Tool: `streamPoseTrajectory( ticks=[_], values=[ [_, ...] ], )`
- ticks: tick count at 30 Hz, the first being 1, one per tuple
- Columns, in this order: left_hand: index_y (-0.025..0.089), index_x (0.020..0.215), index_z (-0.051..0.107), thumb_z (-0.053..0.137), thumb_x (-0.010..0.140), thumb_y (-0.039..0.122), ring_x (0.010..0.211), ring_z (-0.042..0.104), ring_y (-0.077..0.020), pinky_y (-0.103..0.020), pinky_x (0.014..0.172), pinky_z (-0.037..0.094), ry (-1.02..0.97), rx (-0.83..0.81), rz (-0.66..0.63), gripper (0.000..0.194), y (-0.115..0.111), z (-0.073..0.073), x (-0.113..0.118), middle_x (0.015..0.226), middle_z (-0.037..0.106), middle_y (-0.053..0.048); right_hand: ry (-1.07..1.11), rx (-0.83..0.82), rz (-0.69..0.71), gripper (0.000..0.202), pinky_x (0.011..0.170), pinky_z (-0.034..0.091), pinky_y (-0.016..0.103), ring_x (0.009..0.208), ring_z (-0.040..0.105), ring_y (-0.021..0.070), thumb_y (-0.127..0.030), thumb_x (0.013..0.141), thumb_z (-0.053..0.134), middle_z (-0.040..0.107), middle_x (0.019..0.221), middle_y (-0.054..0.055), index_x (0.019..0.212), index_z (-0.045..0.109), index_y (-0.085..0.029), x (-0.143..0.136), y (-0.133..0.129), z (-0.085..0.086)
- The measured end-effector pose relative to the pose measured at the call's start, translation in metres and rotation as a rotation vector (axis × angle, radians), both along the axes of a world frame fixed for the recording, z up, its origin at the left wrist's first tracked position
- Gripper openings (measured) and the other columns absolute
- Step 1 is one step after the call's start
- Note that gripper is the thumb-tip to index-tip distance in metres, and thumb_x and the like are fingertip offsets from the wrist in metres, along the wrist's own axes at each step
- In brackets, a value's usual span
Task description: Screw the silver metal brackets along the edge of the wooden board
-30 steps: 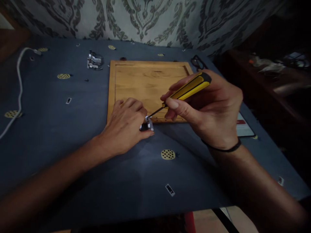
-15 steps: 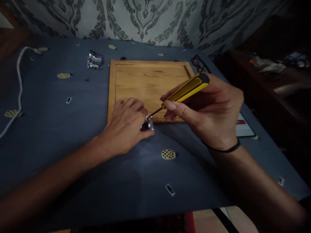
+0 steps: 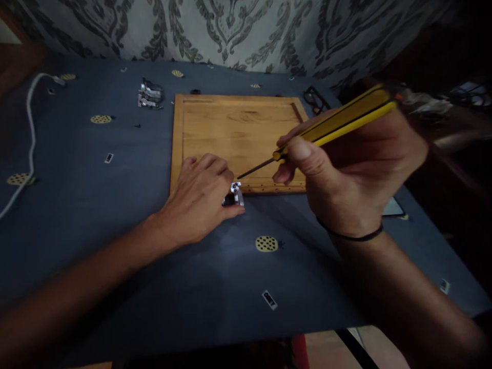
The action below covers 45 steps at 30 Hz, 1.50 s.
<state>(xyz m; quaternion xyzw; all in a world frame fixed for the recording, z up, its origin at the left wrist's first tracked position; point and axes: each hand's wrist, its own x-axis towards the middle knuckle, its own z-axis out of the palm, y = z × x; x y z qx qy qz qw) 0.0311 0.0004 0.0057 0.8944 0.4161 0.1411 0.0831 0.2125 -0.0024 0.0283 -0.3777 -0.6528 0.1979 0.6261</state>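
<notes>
A wooden cabinet door [image 3: 238, 138] with a recessed panel lies flat on the blue tablecloth. At its near edge sits a silver metal hinge [image 3: 237, 195], partly hidden by my left hand [image 3: 203, 200], which grips it between thumb and fingers. My right hand [image 3: 346, 169] holds a yellow and black screwdriver [image 3: 338, 120] tilted down to the left. Its tip is just above the hinge, apart from it. Small dark holes run along the door's near edge to the right of the hinge.
More metal hinges [image 3: 149, 96] lie at the back left, with a small dark screw [image 3: 137, 126] nearer. A white cable [image 3: 31, 123] runs along the left. Eyeglasses [image 3: 315, 100] rest beyond the door's right corner; a phone or tablet [image 3: 392, 207] is partly behind my right wrist.
My right hand has drawn the screwdriver back up and to the right, lifting its tip off the hinge. My left hand has stayed on the hinge.
</notes>
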Motion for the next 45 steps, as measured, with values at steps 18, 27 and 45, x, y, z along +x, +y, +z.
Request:
streamPoseTrajectory(
  ticks=[18,27,45],
  values=[
    [0.017,0.094,0.068,0.072,0.087,0.042,0.111,0.056,-0.0311,-0.047,0.092,0.041,0.001,-0.005,0.004,0.026,-0.001,0.002,0.002,0.105,0.066,-0.008,-0.048,-0.075,0.086,0.026,0.037,0.052,0.024,0.045,0.061,0.0106,-0.042,0.070,0.087,0.066,0.070,-0.003,0.076,0.070,-0.024,0.003,0.004,-0.001],
    [0.015,0.095,0.068,0.073,0.086,0.042,0.110,0.056,-0.0312,-0.047,0.093,0.041,-0.004,-0.010,0.006,0.029,-0.001,0.002,0.003,0.104,0.066,-0.008,-0.025,-0.128,0.136,0.025,0.042,0.060,0.026,0.049,0.064,0.0113,-0.039,0.069,0.088,0.066,0.075,-0.003,0.080,0.071,-0.025,0.004,0.003,-0.001],
    [0.015,0.096,0.068,0.073,0.086,0.042,0.111,0.056,-0.0316,-0.047,0.093,0.041,0.001,-0.011,0.011,0.029,-0.001,0.002,0.002,0.105,0.066,-0.009,-0.023,-0.052,0.083,0.019,0.038,0.051,0.021,0.045,0.060,0.0081,-0.032,0.072,0.086,0.066,0.070,-0.005,0.075,0.069,-0.023,-0.001,0.003,-0.006]
  ],
)
